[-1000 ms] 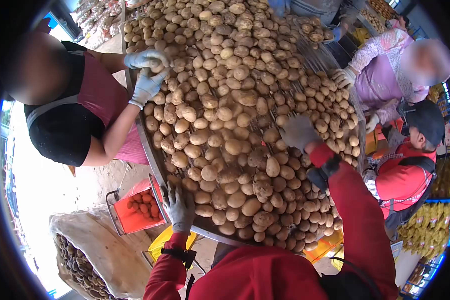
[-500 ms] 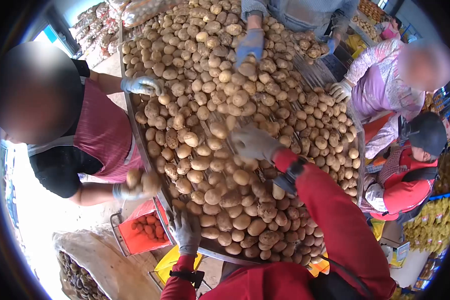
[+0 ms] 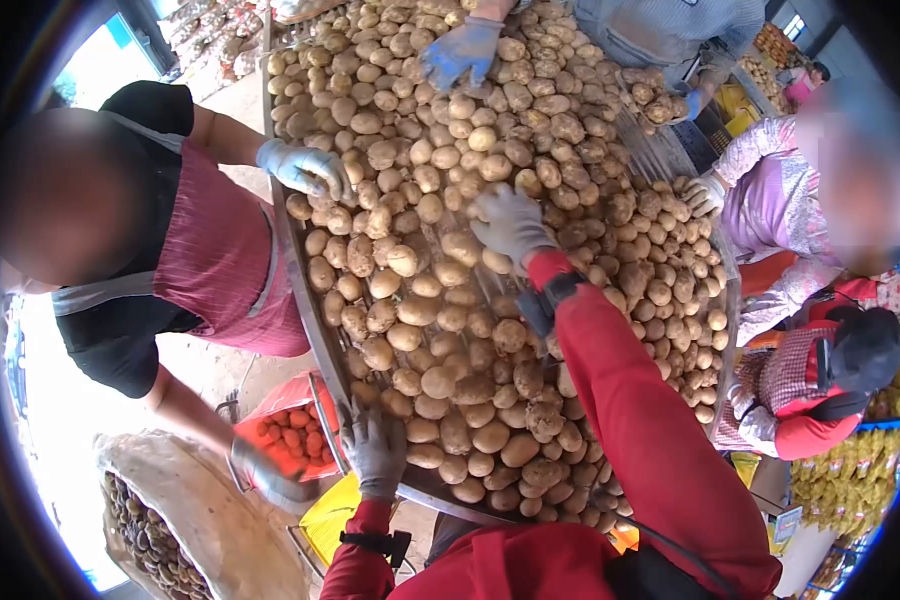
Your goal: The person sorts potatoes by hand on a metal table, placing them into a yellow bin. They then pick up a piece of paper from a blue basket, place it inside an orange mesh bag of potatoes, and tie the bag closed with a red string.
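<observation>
Potatoes [image 3: 450, 320] cover a large table with a metal edge [image 3: 310, 300]. My left hand [image 3: 375, 450], in a grey glove, rests at the near left corner on the edge beside the potatoes, fingers spread, holding nothing visible. Out over the middle of the heap reaches my right hand [image 3: 510, 222], gloved in grey, its fingers on or just above the potatoes. Those fingers are blurred, and whether a potato is under them cannot be made out. A dark device sits at each of my wrists.
A person in a maroon apron [image 3: 220, 240] stands left; blue-gloved hands [image 3: 465, 55] work at the far side. More people stand right. Below left are a red container [image 3: 295, 435] of reddish produce, a yellow bag [image 3: 330, 515] and a large sack [image 3: 220, 510] of dark produce.
My right hand has moved slightly away from me across the heap. The left co-worker's lower hand has swung down off the table toward the containers; the far co-worker's blue glove has moved left.
</observation>
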Demonstrator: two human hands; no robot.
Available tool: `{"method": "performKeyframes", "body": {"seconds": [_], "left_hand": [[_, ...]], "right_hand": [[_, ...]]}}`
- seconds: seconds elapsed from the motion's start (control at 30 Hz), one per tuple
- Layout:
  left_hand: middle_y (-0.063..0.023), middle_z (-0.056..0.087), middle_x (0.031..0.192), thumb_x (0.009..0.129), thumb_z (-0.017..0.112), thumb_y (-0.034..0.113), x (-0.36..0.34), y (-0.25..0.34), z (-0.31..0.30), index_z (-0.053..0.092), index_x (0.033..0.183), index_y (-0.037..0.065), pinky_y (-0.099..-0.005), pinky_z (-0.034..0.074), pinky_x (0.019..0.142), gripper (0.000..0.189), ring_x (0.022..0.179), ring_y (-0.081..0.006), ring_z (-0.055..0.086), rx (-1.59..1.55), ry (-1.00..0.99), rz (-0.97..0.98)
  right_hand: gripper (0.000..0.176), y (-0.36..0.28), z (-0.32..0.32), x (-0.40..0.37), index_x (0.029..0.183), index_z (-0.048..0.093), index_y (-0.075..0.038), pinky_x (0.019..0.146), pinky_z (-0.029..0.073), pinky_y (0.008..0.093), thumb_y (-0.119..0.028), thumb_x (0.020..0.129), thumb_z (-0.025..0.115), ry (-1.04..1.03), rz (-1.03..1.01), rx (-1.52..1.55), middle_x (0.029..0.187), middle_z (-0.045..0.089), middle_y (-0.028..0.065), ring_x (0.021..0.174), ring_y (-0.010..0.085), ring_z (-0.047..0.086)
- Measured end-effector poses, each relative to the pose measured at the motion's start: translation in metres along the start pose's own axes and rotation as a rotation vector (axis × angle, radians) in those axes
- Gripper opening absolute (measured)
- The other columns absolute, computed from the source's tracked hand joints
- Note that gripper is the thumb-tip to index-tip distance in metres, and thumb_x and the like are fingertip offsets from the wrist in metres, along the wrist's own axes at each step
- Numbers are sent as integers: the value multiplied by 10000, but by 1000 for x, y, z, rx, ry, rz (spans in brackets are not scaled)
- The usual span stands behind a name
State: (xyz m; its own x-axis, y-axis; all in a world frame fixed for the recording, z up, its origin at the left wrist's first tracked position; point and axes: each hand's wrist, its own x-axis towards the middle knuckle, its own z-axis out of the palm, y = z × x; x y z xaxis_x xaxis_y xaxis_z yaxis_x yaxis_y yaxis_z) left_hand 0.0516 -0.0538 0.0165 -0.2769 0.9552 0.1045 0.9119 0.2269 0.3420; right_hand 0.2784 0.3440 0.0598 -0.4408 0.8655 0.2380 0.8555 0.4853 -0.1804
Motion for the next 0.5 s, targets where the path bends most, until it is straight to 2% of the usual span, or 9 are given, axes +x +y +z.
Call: {"method": "performKeyframes", "body": {"seconds": [0.17, 0.27, 0.33, 0.4, 0.47, 0.5], "left_hand": [[-239, 450, 1547, 941, 640, 346, -1, -4, 0, 578, 1392, 52, -589, 289, 1179, 542, 1492, -504, 288, 28, -5, 0], [-244, 442, 1549, 953, 623, 343, -2, 1, 2, 563, 1416, 57, -588, 288, 1178, 547, 1482, -493, 309, 16, -64, -66], [-244, 447, 1544, 954, 620, 344, 0, 2, 0, 551, 1429, 60, -586, 284, 1178, 558, 1470, -492, 324, 25, -83, -81], [-244, 457, 1534, 952, 620, 344, 1, 6, -4, 543, 1437, 61, -584, 281, 1178, 567, 1451, -493, 347, 44, -42, -38], [-244, 464, 1525, 948, 622, 348, 0, 6, -4, 540, 1436, 61, -580, 276, 1179, 572, 1438, -491, 357, 27, -37, -33], [-244, 468, 1521, 947, 622, 349, 1, 6, -3, 539, 1436, 61, -579, 274, 1179, 574, 1431, -491, 362, 17, -30, -28]], "right_hand": [[335, -11, -60, -81, 1013, 695, -130, 799, 536, 476, -434, 873, 696, -303, 7, 119, 942, 628, 120, 935, 345, 602], [331, -9, -65, -124, 994, 696, -123, 767, 533, 496, -430, 872, 695, -159, -249, 18, 950, 645, 128, 974, 354, 621], [339, -30, -103, -101, 1022, 700, -123, 801, 535, 495, -418, 856, 707, -487, -77, 169, 1011, 677, 136, 1030, 366, 631], [420, -52, -110, -65, 1151, 680, -122, 874, 531, 489, -379, 824, 738, -650, -2, 224, 1162, 678, 147, 1133, 378, 620], [602, -67, -85, -46, 1342, 604, -124, 977, 510, 475, -308, 791, 766, -593, -42, 125, 1358, 617, 151, 1247, 382, 580], [687, -64, -49, -43, 1418, 551, -128, 1022, 493, 467, -271, 783, 769, -527, -63, 52, 1432, 570, 149, 1286, 380, 557]]}}
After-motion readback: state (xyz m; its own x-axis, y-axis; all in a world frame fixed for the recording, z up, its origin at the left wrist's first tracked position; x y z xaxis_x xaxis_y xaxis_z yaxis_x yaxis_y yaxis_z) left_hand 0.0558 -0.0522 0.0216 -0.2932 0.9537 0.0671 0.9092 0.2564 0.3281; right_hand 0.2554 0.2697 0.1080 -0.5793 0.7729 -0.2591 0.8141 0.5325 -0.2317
